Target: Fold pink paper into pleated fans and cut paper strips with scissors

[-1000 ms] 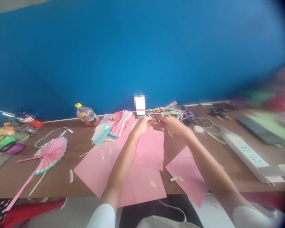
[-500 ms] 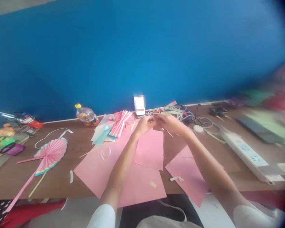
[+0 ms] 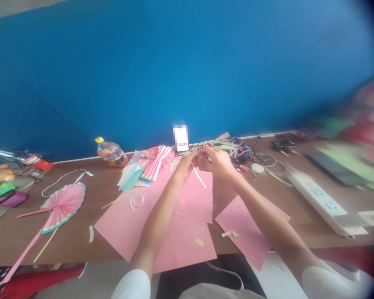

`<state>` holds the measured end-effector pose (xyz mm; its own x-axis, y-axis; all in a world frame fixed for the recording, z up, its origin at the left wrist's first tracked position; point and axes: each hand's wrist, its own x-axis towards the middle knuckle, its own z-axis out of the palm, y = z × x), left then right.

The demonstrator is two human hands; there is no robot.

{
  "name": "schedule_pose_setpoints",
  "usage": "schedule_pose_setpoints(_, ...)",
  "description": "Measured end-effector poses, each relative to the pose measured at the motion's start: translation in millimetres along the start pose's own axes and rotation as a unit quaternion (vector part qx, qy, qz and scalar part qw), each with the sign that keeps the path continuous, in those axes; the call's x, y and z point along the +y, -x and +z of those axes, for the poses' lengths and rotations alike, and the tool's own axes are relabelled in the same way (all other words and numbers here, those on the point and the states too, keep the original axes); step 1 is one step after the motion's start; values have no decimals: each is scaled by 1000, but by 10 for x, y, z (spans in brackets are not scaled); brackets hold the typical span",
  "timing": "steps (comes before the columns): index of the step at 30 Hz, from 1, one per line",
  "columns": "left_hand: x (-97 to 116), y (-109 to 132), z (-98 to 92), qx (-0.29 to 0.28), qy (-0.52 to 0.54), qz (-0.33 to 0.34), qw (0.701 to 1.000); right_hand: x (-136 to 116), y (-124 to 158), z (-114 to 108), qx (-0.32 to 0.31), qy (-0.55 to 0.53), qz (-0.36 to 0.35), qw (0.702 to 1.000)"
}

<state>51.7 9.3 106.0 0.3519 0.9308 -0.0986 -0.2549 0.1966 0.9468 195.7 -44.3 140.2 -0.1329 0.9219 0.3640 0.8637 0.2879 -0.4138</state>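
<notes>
My left hand (image 3: 187, 165) and my right hand (image 3: 217, 162) meet above the back of a pink paper sheet (image 3: 195, 195), fingertips almost touching. A thin white strip (image 3: 200, 177) dangles from the left fingertips, which are pinched together. The right fingers are also closed, but what lies in them is too small to make out. Behind the hands stands a phone (image 3: 182, 139) with a lit screen. Left of them, a pink-and-white pleated paper fan (image 3: 156, 162) rests on pale blue paper (image 3: 133, 179). Larger pink paper (image 3: 124, 220) lies under the left forearm.
A finished-looking pink fan (image 3: 64, 203) lies at left, near a drink bottle (image 3: 111, 153) with a yellow cap. Tangled cables and strips (image 3: 233, 147) sit behind my right hand. A white power strip (image 3: 322, 203) and another pink sheet (image 3: 239, 226) are at right.
A white strip now hangs below my left fingertips, where none showed before. My right hand has turned slightly and come a little lower. The view has shifted slightly.
</notes>
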Motion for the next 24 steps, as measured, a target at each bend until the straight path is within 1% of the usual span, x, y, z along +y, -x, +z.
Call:
schedule_pose_setpoints(2,71,-31,-160,37,31,-2,999,18,25,-110,20,-16,5,1000)
schedule_pose_setpoints(4,189,-49,-373,84,79,14,993,81,39,-265,56,-67,21,996)
schedule_pose_setpoints(6,326,-43,-564,88,124,40,988,165,39,-414,65,-133,34,988)
schedule_pose_setpoints(8,437,-16,-666,89,125,63,986,228,27,-511,53,-185,43,980)
schedule_pose_setpoints(10,496,22,-666,69,89,81,990,246,15,-545,32,-215,47,975)
schedule_pose_setpoints(14,506,110,-542,-3,-20,101,995,206,15,-512,1,-237,83,968)
schedule_pose_setpoints(16,514,156,-498,-35,-75,96,992,219,13,-464,2,-242,99,965)
schedule_pose_setpoints(18,538,203,-473,-67,-133,79,986,279,-9,-380,20,-236,106,966)
schedule_pose_setpoints(21,578,259,-450,-102,-213,52,970,425,-80,-178,65,-180,122,974)
schedule_pose_setpoints(24,583,284,-432,-114,-273,50,954,567,-151,65,99,-45,114,987)
